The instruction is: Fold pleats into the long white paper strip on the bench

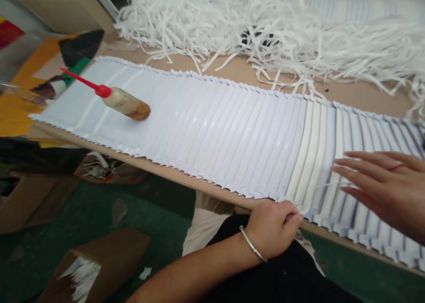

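Toward four o'clock of the view, the right hand lies spread, its fingers reaching over a long band of overlapped white paper sheets without any pinch. At six o'clock, the left hand, nearer the band's middle, curls at the band's near edge; its fingertips are hidden, so whether it pinches the paper cannot be told. The band lies on a wooden board, its long axis running from nine o'clock toward four o'clock, across the front of the person. A glue bottle with a red nozzle lies on the band near nine o'clock, and shredded white paper strips heap beyond the board at twelve.
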{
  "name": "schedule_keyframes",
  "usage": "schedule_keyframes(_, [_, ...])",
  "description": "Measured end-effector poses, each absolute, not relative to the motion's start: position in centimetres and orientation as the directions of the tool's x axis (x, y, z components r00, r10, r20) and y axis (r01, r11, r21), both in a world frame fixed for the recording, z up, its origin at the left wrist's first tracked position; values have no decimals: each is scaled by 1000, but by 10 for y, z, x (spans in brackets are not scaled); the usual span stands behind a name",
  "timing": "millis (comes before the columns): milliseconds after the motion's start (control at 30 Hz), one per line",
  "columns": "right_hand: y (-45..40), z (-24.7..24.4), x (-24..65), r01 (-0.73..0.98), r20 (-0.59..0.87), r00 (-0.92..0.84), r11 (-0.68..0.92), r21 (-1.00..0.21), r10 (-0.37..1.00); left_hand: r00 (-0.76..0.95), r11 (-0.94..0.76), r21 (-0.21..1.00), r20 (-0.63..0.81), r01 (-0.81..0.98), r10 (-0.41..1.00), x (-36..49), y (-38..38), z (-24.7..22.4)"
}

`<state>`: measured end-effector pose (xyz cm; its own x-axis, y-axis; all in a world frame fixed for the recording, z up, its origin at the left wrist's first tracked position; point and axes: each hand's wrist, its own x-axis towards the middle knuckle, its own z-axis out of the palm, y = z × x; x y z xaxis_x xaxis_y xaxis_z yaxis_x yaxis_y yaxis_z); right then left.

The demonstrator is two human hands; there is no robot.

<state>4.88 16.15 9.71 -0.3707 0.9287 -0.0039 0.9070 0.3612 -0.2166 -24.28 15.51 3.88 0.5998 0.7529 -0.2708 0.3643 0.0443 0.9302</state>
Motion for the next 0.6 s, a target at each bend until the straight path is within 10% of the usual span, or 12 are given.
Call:
schedule_keyframes(100, [150,93,1,741,13,-584,540,-399,812,582,166,942,-313,291,751,-236,150,37])
schedule_keyframes(233, [146,88,-13,759,-262,-511,287,-584,818,588,335,925,-372,177,718,-235,143,30])
schedule_keyframes(600, [144,100,3,792,-524,-420,17,-610,741,723,395,885,-439,246,533,-221,131,16])
